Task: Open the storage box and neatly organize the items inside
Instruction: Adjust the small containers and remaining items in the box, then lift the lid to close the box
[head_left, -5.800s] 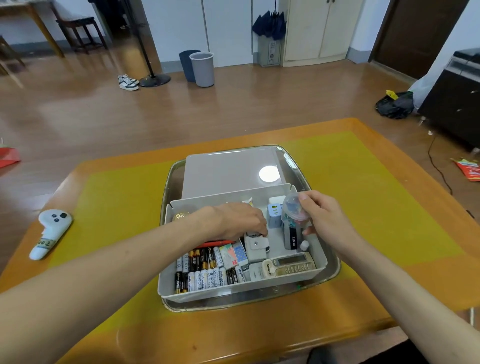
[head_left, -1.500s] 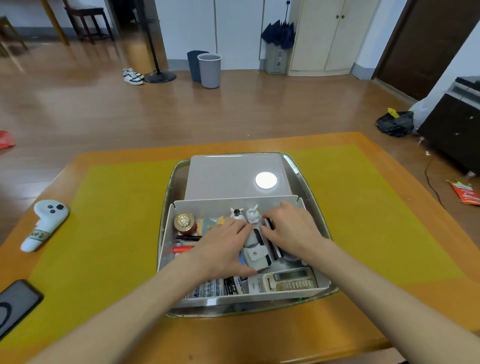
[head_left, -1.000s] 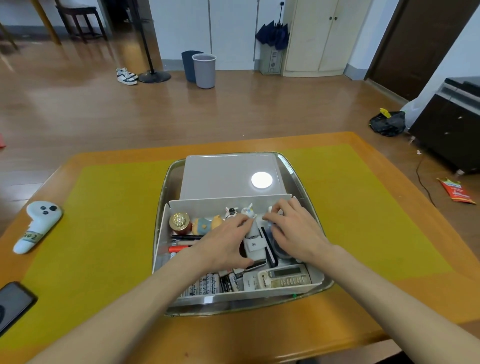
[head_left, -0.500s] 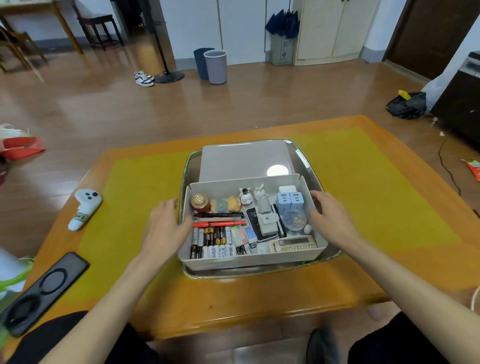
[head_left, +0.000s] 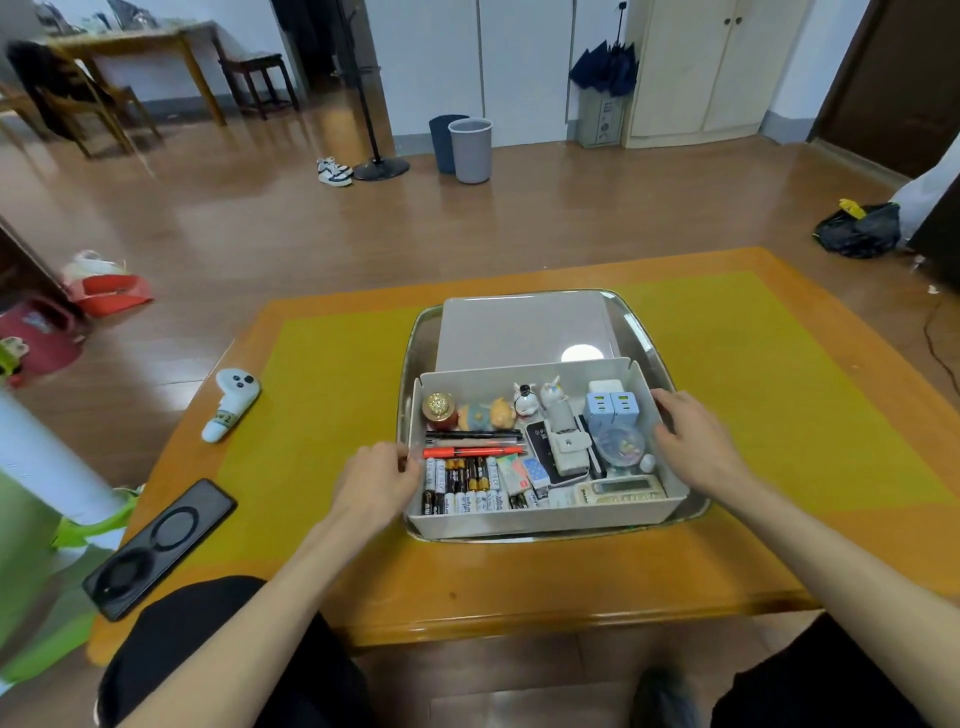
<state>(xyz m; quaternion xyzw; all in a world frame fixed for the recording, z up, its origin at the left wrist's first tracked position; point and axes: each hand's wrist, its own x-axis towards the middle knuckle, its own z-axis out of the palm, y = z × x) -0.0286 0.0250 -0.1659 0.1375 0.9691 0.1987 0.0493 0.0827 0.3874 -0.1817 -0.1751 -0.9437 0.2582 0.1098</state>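
A low orange wooden table (head_left: 519, 587) is seen from above, covered over most of its top by a yellow-green mat (head_left: 332, 395). At its middle a metal tray (head_left: 641, 332) is set, and in the tray stands the open storage box (head_left: 540, 517), with its lid (head_left: 519, 330) lying flat just behind it at the far side. Inside the box, batteries (head_left: 460, 486) are lined up at the near left, pens (head_left: 472, 442) lie across above them, small figurines (head_left: 498, 410) stand along the far wall, and blue chargers (head_left: 610, 408) sit at the far right. On the left of the table a white controller (head_left: 231, 402) and a black phone (head_left: 161, 545) are placed. Beyond the table a wooden floor stretches to two bins (head_left: 465, 148), a pair of shoes (head_left: 332, 171) and cream cabinets (head_left: 696, 67).

The left hand (head_left: 376, 483) is held against the left wall of the box, fingers curled at its rim — the right hand (head_left: 698, 447) is laid at the right wall, fingers loosely bent and slightly spread; whether the wall is actually gripped cannot be told.

Compared with half a second ago, both hands are found nearly where they were at the sides of the box, and the contents are unchanged; a second ago both hands were inside the box among the items.
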